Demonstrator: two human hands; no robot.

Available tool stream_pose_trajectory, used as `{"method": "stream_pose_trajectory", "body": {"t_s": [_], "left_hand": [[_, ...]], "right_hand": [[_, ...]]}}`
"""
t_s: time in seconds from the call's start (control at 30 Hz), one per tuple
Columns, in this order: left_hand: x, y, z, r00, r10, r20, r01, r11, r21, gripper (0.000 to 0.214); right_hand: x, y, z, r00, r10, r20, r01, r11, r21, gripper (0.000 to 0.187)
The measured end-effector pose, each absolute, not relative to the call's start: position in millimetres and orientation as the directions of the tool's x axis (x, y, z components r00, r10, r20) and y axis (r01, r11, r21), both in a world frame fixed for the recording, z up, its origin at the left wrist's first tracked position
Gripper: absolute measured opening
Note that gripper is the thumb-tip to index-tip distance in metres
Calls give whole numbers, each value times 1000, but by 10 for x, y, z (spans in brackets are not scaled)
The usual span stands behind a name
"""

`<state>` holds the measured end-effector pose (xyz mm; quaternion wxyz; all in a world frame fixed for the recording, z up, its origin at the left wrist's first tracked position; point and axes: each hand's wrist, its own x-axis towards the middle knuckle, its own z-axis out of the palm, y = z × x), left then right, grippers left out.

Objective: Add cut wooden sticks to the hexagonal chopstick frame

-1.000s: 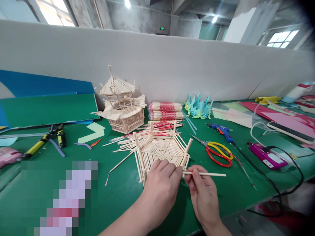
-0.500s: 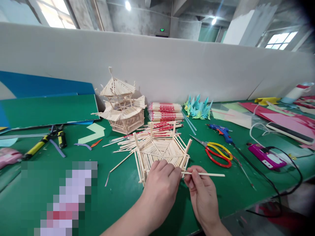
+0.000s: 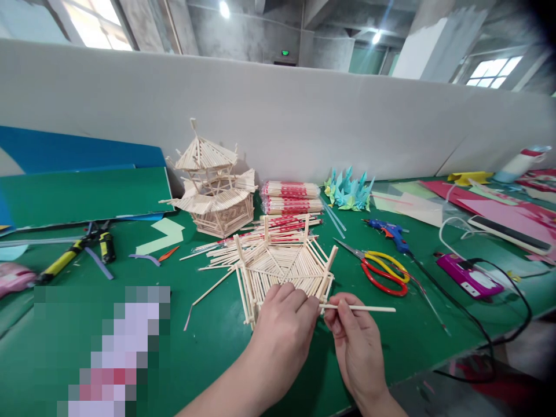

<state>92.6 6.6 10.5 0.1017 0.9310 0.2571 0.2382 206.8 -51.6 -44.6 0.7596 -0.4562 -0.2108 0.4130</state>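
Note:
A hexagonal frame of wooden sticks (image 3: pixel 284 263) with upright corner posts lies in front of me. My left hand (image 3: pixel 286 327) is bent over its near side, fingers closed; the fingertips are hidden, so what they grip there cannot be made out fully. Between the thumb and fingers of my right hand (image 3: pixel 354 333) is a thin wooden stick (image 3: pixel 376 308), held level. Its left end reaches the near right corner of the frame, beside my left hand.
Behind stands a stick pagoda (image 3: pixel 212 191), with packs of chopsticks (image 3: pixel 291 197) beside it. Scissors (image 3: pixel 384 272), a blue glue gun (image 3: pixel 391 231) and a purple power bank (image 3: pixel 467 275) lie right. Pliers (image 3: pixel 65 260) lie left. A white partition (image 3: pixel 278 121) closes the back.
The whole view has shifted very slightly. Both hands, the stick and the frame keep the same positions relative to each other.

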Motion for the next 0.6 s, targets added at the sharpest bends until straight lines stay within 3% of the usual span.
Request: {"method": "stream_pose_trajectory", "body": {"t_s": [0.17,0.37,0.43,0.5,0.57,0.6], "left_hand": [[924,68,135,749,517,414,421,-854,304,23],[931,71,107,731,497,467,401,-867,296,24],[930,69,91,726,499,473,405,-866,292,25],[926,67,79,729,496,472,402,-868,292,24],[921,67,73,732,496,468,405,-868,287,23],[918,69,74,735,496,463,407,-868,285,22]], "right_hand": [[2071,-522,-443,555,830,-59,-442,233,-866,14],[2210,-661,-531,552,833,-43,-366,195,-910,30],[2392,-724,-599,609,793,-9,-200,143,-969,28],[2659,-755,-650,657,746,110,117,44,-992,24],[2982,-734,-674,621,726,294,544,-129,-829,28],[3149,-704,-680,611,724,321,606,-166,-778,28]]}}
